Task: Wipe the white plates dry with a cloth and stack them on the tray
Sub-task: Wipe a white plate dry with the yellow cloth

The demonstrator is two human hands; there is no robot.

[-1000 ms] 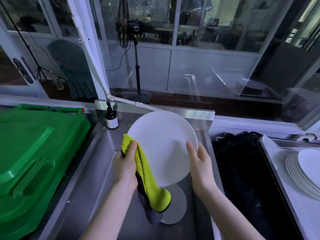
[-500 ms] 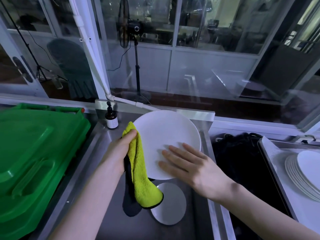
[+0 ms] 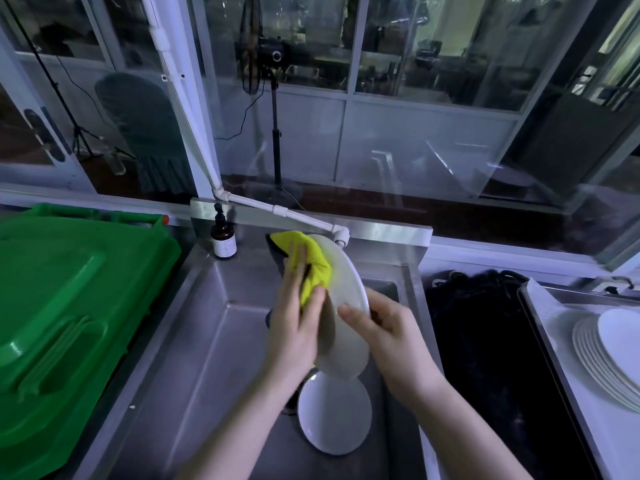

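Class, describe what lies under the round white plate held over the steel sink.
A second round white plate lies in the steel sink below the held plate. Its upper rim is covered by the held plate, so anything there is hidden.

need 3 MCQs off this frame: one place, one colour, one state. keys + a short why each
1. Where does the brown bottle stand?
A. on the green lid
B. at the back left corner of the sink
C. on the tray

2. What colour is the cloth under the left hand?
A. red
B. yellow
C. white

3. How is the plate in the right hand?
A. lying flat in the basin
B. stacked with others
C. held up on edge, tilted

Key:
1 B: it stands on the steel ledge by the basin's far left corner.
2 B: bright yellow shows around the straight fingers.
3 C: the thumb grips its rim and it hangs above the basin.
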